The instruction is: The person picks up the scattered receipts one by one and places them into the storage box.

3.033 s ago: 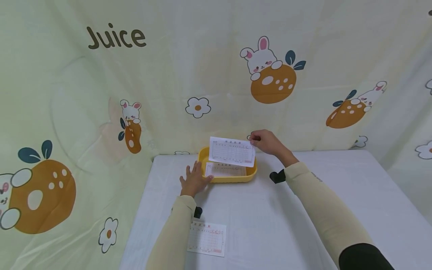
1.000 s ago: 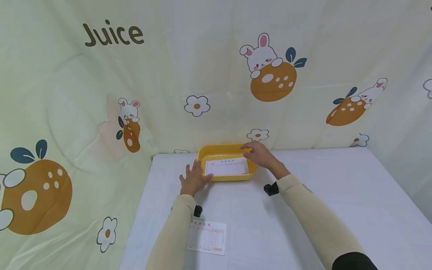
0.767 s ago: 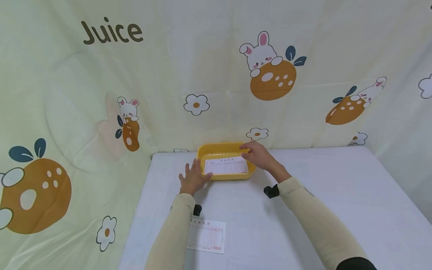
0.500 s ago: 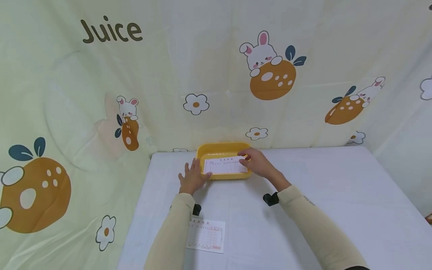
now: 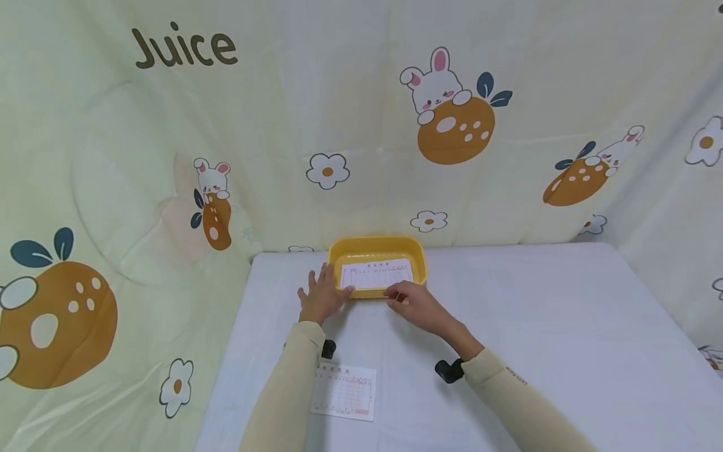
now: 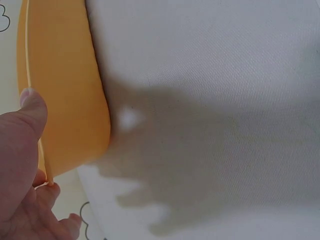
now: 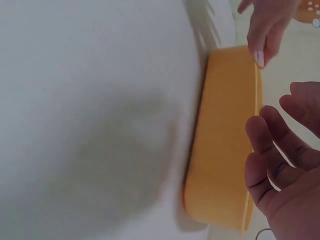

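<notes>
A shallow yellow plastic tray [image 5: 419,254] stands at the back of the table in the head view. In it lies a white printed form slip [image 5: 377,274], face up. My left hand [image 5: 322,298] holds the tray's front left corner, thumb at the front rim and the other fingers spread along the left end. My right hand [image 5: 415,306] hovers at the front rim with loosely bent fingers and nothing between them; its relaxed fingers [image 7: 260,135] overlap the rim in the right wrist view. Nearer the front, another printed slip [image 5: 344,392] lies partly behind the left sleeve.
A white cloth covers the table [image 5: 536,301]. Close behind the tray hangs a patterned curtain [image 5: 373,125] with rabbits and oranges. Black wrist devices [image 5: 450,370] show below the hands.
Three seconds ago my right hand held a slip raised over the tray. It let go of the slip inside, then moved down to the front rim. My left hand stayed at the corner.
</notes>
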Tool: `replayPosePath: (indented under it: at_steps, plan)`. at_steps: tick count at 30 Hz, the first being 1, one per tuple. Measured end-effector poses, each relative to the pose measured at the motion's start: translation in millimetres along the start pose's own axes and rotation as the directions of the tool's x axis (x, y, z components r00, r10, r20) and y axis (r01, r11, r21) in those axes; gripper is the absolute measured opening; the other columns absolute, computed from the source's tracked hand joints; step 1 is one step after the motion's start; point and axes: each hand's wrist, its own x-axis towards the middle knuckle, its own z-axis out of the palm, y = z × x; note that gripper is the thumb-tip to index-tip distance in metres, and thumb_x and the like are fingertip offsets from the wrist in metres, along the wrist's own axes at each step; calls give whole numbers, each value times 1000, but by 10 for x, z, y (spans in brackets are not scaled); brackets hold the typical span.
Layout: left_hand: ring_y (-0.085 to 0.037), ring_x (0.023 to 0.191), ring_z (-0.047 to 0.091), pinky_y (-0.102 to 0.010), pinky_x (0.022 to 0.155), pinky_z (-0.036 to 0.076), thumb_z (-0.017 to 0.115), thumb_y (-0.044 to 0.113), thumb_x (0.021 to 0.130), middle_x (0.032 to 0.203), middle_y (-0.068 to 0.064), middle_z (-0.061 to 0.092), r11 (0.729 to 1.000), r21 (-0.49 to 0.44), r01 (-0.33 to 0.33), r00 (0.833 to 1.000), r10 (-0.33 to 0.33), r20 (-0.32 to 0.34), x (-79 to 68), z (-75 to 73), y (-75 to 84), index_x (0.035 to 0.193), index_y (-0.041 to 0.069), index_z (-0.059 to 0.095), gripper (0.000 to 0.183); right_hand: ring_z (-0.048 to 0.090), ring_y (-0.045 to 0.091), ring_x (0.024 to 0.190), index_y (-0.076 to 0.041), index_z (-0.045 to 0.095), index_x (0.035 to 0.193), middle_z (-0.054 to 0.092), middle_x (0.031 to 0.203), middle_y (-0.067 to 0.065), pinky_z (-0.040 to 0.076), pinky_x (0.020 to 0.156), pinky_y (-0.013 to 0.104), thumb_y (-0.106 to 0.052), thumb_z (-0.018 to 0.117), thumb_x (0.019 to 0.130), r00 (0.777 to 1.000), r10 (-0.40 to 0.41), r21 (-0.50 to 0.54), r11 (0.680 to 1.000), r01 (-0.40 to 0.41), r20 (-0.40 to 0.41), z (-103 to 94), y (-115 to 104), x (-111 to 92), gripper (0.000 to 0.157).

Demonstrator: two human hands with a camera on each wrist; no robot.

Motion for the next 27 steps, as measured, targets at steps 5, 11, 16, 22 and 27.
replayPosePath:
  at_steps: [5,11,16,22,27]
  plan:
    - [-40,163,8,-73,125,8,67,51,104,179,-9,18,1000,-1,9,1000,-9,0,6,1,2,172,13,22,89,63,19,97,-4,75,119,71,106,0,57,83,34,-7,67,105,999,-20,12,1000,20,33,128,-4,-115,16]
    - [-39,164,6,-71,125,7,67,51,104,179,-8,16,1000,-3,24,1000,-24,15,15,-8,2,172,14,20,90,62,17,94,1,75,120,71,103,-2,57,82,34,-8,67,105,995,-4,-16,1000,6,99,261,18,-219,19]
    - [-39,164,5,-70,126,7,66,52,104,179,-8,16,1000,-4,15,1000,-15,15,14,-26,-6,172,14,19,91,62,14,89,1,76,114,70,99,-3,57,81,33,-6,69,103,987,-37,-25,999,41,157,476,26,-322,14]
    - [-39,163,7,-71,126,8,66,51,105,179,-9,17,1000,1,11,1000,-11,11,10,-31,-3,172,14,20,90,59,9,86,-3,76,110,67,96,-6,55,79,29,-4,71,101,971,-24,-31,999,33,237,744,16,-425,10]
    - [-40,163,7,-72,125,8,67,50,105,179,-9,18,1000,-2,2,1000,-2,6,1,-28,-1,171,13,21,89,57,11,85,-4,75,104,64,93,-5,54,78,31,-1,76,96,974,-17,-44,999,28,227,858,-18,-474,8]
